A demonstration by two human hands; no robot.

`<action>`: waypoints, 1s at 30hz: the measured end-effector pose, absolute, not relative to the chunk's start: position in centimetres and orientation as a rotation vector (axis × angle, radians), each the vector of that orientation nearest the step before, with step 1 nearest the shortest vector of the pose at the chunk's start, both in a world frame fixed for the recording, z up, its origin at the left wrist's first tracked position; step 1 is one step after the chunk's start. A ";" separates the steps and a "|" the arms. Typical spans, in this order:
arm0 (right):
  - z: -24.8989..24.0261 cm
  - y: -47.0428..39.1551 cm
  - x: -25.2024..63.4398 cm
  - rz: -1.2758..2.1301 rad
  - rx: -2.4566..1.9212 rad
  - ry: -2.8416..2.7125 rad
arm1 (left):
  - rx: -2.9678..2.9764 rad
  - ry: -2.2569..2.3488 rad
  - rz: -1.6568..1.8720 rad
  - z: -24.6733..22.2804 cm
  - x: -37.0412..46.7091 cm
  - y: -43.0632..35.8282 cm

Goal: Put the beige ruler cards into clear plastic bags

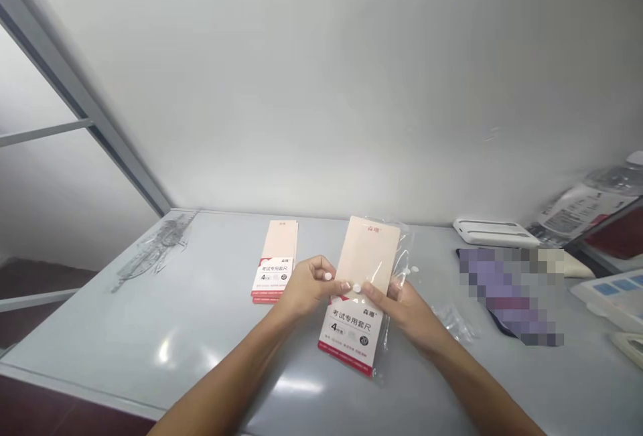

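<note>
A tall cream card packet (368, 252) in a clear plastic sleeve stands out before me, with a white, red-edged label carrying Chinese text across its lower part. My left hand (315, 282) is closed at the packet's left edge, its thumb tip lying on the front. On the other edge, my right hand (402, 302) grips the packet, thumb in front and fingers partly hidden behind. A small round white sticker (356, 287) shows between the two thumbs. Another white dot (328, 276) sits by my left index finger. Left of my hands lies a stack of similar packets (278, 242).
On the grey table (151, 315), crumpled clear plastic (456, 324) lies to the right. Farther right are a pixelated purple object (502, 295), a white device (495, 232), a white-and-blue case (615, 295) and a plastic bottle (587, 201). A pale wall (321, 88) stands behind.
</note>
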State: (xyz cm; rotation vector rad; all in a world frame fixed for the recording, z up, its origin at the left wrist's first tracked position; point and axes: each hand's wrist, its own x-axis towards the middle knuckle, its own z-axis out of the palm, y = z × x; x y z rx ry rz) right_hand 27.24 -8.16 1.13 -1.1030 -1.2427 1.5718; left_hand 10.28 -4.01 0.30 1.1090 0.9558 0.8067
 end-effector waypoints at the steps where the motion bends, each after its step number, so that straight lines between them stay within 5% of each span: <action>1: 1.2 -8.2 27.3 1.585 -1.099 -1.243 | 1.130 0.956 0.782 0.4 10.2 -4.0; 30: 0.5 -8.0 27.7 1.503 -1.162 -1.273 | 1.181 0.934 0.743 0.6 9.8 -3.9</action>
